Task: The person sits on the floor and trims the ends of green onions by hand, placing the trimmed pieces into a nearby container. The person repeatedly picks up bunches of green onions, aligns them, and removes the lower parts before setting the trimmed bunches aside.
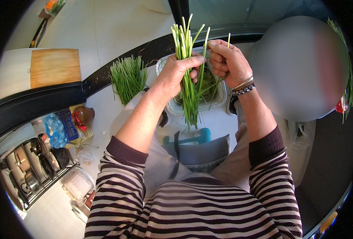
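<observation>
My left hand (181, 71) is closed around a bunch of green stalks with pale cut ends (189, 98), probably garlic chives or a similar vegetable. The pale ends point up and away from me, and the green leaves hang toward me. Just to the right, my right hand (228, 61) has its fingers curled on a single stalk, whose pale tip (229, 38) stands up behind the thumb. Under both hands sits a clear plastic tub (176, 110) with leafy scraps in it. A larger bundle of the same greens (128, 78) rests on the floor left of the tub.
A turquoise plastic handle (205, 136) lies between my legs. At left are a wooden board (55, 68), a brown jar (86, 115), a blue bag (54, 130) and a black rack of kitchenware (49, 185). A blurred round area hides part of the right; more greens (349, 89) stand beyond it.
</observation>
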A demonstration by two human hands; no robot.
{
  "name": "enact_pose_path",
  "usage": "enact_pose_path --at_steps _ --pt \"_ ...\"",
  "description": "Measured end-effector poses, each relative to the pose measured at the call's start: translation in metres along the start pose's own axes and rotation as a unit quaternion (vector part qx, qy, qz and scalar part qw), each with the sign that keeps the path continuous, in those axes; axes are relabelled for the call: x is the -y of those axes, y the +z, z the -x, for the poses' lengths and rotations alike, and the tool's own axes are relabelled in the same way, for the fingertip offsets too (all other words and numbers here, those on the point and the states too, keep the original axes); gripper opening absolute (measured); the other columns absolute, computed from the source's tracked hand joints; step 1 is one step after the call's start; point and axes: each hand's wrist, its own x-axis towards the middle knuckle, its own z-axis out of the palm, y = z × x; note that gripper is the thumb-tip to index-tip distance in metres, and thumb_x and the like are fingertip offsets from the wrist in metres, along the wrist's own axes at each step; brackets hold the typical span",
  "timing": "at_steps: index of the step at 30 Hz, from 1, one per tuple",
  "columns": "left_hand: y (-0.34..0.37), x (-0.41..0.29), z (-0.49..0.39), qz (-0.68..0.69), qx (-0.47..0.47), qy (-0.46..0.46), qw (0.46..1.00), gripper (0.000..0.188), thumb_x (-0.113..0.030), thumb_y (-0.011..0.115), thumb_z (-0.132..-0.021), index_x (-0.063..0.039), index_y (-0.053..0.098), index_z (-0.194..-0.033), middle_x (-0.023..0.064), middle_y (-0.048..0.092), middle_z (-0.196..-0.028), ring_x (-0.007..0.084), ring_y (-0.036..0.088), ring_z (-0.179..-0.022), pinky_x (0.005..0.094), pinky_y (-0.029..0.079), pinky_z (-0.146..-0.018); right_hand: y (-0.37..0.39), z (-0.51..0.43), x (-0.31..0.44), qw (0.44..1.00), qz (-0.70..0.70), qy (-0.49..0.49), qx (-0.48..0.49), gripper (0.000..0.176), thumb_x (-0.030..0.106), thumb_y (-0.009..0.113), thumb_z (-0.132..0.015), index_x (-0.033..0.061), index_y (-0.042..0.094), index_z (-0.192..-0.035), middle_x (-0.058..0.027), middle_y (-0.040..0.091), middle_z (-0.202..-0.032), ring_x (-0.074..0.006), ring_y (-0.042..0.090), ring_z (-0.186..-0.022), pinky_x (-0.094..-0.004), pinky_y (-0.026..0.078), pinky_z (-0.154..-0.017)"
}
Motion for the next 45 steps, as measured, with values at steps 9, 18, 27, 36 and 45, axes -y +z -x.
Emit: enact_pose_path --at_steps 9,18,27,36,45 --pt "0.0 0.001 0.0 -0.052 -0.002 0.005 0.999 0.017 -0.02 0.063 -0.078 -0.005 0.057 -0.083 -0.001 0.05 -0.067 0.0072 0.044 -0.053 0.0226 0.038 -0.051 -0.009 -0.002 0.006 0.999 -0.016 -0.028 0.012 0.018 0.019 0.047 -0.091 0.0017 0.054 -0.094 0.0062 0.034 -0.056 -0.0023 0.026 -0.041 -0.0184 0.022 -0.038" --pt "0.004 0.0 0.002 -0.036 0.032 0.009 0.999 0.019 -0.016 0.068 -0.074 -0.004 0.059 -0.085 -0.0008 0.052 -0.067 0.0067 0.046 -0.053 0.0218 0.039 -0.047 -0.009 -0.002 0.006 0.997 -0.065 0.004 0.042 0.022 0.022 0.05 -0.09 0.0013 0.056 -0.097 0.0068 0.035 -0.058 -0.0019 0.025 -0.042 -0.0177 0.022 -0.038" --pt "0.004 0.001 0.002 -0.073 0.012 0.036 0.997 0.018 -0.011 0.07 -0.073 -0.004 0.059 -0.085 -0.0005 0.054 -0.067 0.0075 0.048 -0.052 0.0212 0.039 -0.046 -0.006 0.001 0.006 1.0 0.008 -0.011 0.008 0.021 0.021 0.056 -0.087 0.0015 0.059 -0.094 0.0057 0.045 -0.062 -0.0004 0.028 -0.041 -0.0168 0.022 -0.038" --pt "0.002 -0.001 0.002 -0.063 -0.012 0.09 0.994 0.012 -0.012 0.069 -0.074 -0.004 0.061 -0.079 0.0001 0.056 -0.066 0.0066 0.047 -0.051 0.0194 0.037 -0.048 -0.007 -0.001 0.001 0.995 0.102 -0.006 0.017 0.014 0.018 0.063 -0.083 0.0051 0.061 -0.089 0.004 0.052 -0.065 -0.0009 0.032 -0.042 -0.0164 0.022 -0.038" --pt "0.001 -0.001 0.001 -0.093 -0.035 0.099 0.99 0.014 -0.019 0.063 -0.078 -0.006 0.059 -0.079 -0.0002 0.055 -0.069 0.0057 0.044 -0.056 0.0188 0.034 -0.051 -0.006 0.001 0.001 0.99 0.136 -0.031 0.025 0.011 0.016 0.061 -0.084 0.0058 0.059 -0.085 0.0036 0.052 -0.064 -0.0008 0.033 -0.043 -0.0166 0.023 -0.038"
